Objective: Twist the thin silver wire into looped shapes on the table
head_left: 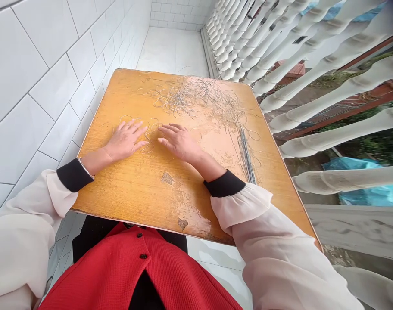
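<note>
My left hand (pixel 125 140) lies palm down on the left part of the wooden table, fingers spread over a few thin bent wires (pixel 148 137). Across from it, my right hand (pixel 177 141) rests with its fingers stretched out to the left, its fingertips by the same wires. Between the two hands some wire loops show; what lies under the palms is hidden. Farther back spreads a tangled heap of curled wires (pixel 180 98). To the right of my right hand lies a bundle of straight wires (pixel 246 157), its near end partly covered by my sleeve.
The worn wooden table (pixel 119 189) has peeled patches and a raised-looking rim. A white tiled wall (pixel 51 82) runs along the left. On the right stands a balustrade of white posts (pixel 325 140), with a blue sheet (pixel 364 165) beyond and below it.
</note>
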### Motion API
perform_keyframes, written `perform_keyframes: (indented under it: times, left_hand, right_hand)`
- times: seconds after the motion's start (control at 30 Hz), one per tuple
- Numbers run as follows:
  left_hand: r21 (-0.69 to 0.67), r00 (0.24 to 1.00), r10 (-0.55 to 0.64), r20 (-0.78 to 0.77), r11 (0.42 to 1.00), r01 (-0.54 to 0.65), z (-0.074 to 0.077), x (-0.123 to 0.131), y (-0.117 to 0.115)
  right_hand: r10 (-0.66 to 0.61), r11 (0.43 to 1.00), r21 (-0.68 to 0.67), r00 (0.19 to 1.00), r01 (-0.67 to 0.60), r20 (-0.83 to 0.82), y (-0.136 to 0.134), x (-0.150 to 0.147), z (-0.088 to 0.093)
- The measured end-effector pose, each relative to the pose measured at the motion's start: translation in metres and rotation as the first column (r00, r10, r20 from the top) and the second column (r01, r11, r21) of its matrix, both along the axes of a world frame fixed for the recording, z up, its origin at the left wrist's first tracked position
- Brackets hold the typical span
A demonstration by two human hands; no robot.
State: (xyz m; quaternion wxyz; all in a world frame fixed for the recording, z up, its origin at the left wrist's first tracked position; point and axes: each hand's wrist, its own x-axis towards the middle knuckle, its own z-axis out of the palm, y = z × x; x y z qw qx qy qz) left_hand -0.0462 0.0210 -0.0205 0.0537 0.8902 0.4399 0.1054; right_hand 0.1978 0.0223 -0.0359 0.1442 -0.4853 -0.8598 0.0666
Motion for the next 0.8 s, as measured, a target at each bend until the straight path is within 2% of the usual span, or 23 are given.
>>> perform_keyframes:
  times: [0.2, 0.3, 0.5, 0.57, 0.7, 0.8]
  left_hand:
    - [-0.041, 0.985, -0.169, -0.027, 0.985, 0.168, -0.001, 0.025, -0.01]
    - [-0.069, 0.985, -0.168, -0.044, 0.984, 0.165, -0.005, 0.027, -0.011]
    - [-0.056, 0.987, -0.154, -0.045, 0.987, 0.151, -0.011, 0.024, -0.013]
    - [-0.053, 0.986, -0.156, -0.052, 0.987, 0.154, -0.01, 0.024, -0.015]
    - [-0.047, 0.985, -0.155, -0.069, 0.987, 0.152, -0.008, 0.022, -0.018]
    - [-0.036, 0.984, -0.153, -0.089, 0.988, 0.15, -0.008, 0.02, -0.018]
  right_hand:
    - [-0.048, 0.998, 0.042, 0.996, 0.045, 0.068, -0.001, 0.013, 0.001]
    - [-0.071, 0.997, 0.042, 0.995, 0.068, 0.072, 0.0, 0.018, -0.002]
    - [0.025, 0.999, -0.044, 1.0, -0.025, 0.01, 0.004, 0.032, -0.002]
    - [-0.017, 0.999, -0.029, 0.999, 0.016, -0.03, 0.003, 0.041, 0.001]
    - [-0.213, 0.977, 0.011, 0.972, 0.215, -0.103, -0.003, 0.077, 0.006]
    - [-0.265, 0.964, 0.001, 0.96, 0.266, -0.088, -0.016, 0.106, 0.0]
